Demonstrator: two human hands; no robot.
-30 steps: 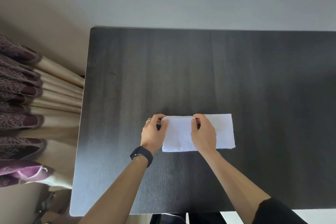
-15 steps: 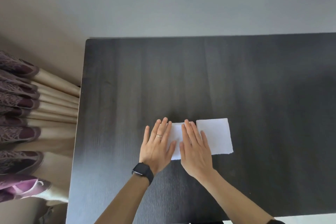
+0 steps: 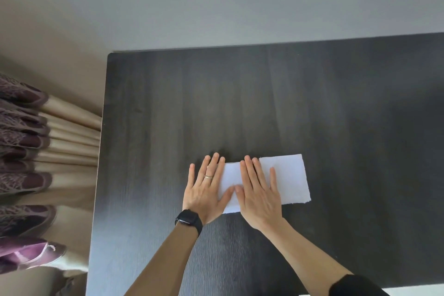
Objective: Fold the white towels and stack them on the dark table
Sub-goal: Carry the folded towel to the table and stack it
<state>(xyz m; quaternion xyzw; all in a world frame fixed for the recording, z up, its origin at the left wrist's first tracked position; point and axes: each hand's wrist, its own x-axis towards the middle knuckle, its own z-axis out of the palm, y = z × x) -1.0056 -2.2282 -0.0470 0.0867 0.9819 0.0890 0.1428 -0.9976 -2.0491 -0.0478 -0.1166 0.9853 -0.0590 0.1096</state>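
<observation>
White towel lies under both flat palms, left hand and right hand; pressing outward evenly should probably sharpen the crease.

Open dark table runs from nine through three o'clock around the white towel; curtain folds crowd its nine o'clock edge.

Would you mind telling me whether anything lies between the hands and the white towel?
Nothing visible does. The left hand and the right hand both rest flat, fingers straight, directly on the white towel, which lies on the dark table.
</observation>
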